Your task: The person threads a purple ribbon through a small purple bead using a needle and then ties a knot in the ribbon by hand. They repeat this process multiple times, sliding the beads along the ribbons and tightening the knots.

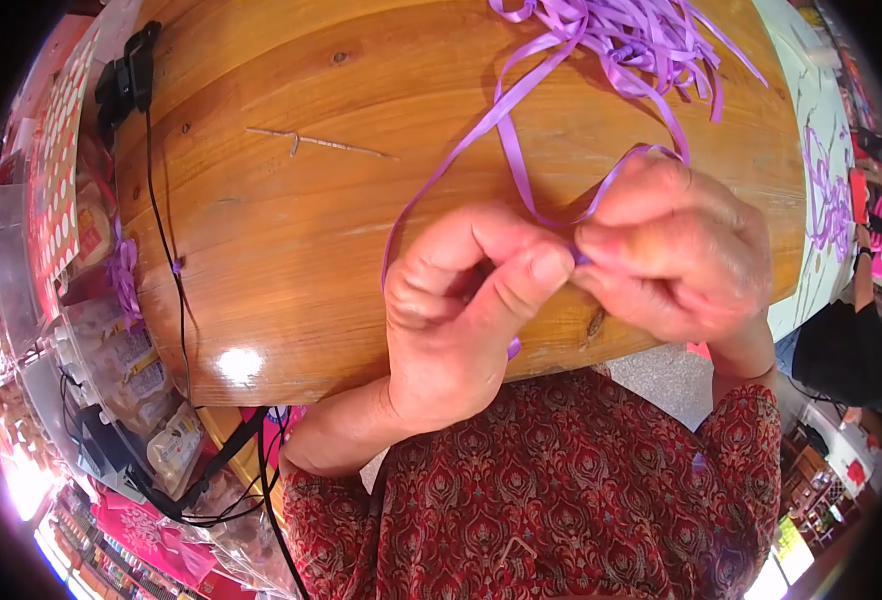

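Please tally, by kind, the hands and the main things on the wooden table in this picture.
Hands pinching the ribbon: 2, the left hand and right hand
Purple ribbon strip in their grip: 1
Heap of purple ribbon: 1
Black cable: 1
Wooden table: 1
Total: 6

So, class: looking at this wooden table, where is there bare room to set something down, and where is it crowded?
Bare wood lies left of centre on the table, between the black cable and the purple ribbon strand, below the thin wire. Crowded: the far right, under the ribbon heap, and the near edge, where the left hand and right hand pinch ribbon.
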### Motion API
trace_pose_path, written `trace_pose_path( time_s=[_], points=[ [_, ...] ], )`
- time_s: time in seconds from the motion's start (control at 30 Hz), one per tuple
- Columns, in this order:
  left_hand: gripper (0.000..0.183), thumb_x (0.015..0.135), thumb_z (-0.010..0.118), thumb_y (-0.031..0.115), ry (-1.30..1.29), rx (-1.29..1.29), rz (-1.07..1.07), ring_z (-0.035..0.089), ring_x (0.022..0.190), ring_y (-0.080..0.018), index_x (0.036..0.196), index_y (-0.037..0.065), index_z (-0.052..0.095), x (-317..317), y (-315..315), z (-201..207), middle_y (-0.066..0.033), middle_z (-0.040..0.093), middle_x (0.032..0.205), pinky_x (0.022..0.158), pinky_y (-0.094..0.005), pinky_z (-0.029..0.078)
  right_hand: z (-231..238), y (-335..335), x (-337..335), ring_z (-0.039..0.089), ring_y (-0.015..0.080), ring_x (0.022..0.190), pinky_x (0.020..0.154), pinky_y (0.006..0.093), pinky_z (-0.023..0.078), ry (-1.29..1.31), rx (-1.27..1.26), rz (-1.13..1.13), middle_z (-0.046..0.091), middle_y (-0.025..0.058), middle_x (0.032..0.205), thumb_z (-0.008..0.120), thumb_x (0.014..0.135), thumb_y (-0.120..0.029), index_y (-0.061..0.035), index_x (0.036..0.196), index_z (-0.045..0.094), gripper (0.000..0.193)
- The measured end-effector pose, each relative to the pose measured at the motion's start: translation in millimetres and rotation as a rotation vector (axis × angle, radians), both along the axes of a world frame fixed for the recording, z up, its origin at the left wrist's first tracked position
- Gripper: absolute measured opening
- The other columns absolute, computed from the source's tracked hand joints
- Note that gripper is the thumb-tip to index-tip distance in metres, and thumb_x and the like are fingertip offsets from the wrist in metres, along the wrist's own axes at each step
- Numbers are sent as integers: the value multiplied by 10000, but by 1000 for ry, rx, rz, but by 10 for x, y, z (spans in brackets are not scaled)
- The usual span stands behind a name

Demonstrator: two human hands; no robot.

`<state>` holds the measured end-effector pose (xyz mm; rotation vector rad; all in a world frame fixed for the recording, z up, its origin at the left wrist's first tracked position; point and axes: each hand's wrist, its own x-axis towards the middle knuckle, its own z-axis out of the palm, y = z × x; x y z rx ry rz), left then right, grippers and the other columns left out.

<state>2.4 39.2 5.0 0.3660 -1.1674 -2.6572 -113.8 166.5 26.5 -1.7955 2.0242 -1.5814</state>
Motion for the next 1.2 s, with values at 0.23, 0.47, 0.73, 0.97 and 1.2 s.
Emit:
trace_pose_path(
  time_s=[0.23,0.47,0.73,0.97,1.2],
  points=[
    [109,913,573,146,-88,241,-59,288,456,-2,858,56,600,-92,-61,-97,80,453,599,410,-195,202,1,-82,-302,608,173,651,555,257,456,-25,173,66,628,87,769,763,685,-53,10,890,643,246],
    [106,903,591,145,-172,61,-32,288,463,3,853,53,610,-89,-14,-25,86,453,601,411,-184,204,95,20,-237,620,183,716,611,269,487,-25,278,45,628,85,820,748,678,-85,-22,1109,625,452],
    [92,900,591,112,-155,-18,-164,418,596,9,865,32,622,-52,-116,-66,55,544,711,512,-158,328,142,97,-179,564,214,613,520,320,452,351,388,35,553,79,733,703,660,-48,3,1053,628,404],
    [116,908,560,74,-62,-549,-161,533,747,-66,953,-19,612,-16,-118,-52,-6,601,806,675,-210,442,183,142,-161,540,224,580,490,329,429,425,412,80,518,80,691,703,659,-75,28,974,622,341],
    [109,865,587,41,72,-847,-289,574,756,-177,944,-33,580,-117,-210,-144,-103,596,817,673,-293,459,103,140,-181,572,234,646,547,332,460,409,419,111,559,94,748,668,670,-52,45,1010,605,359]
  ],
)
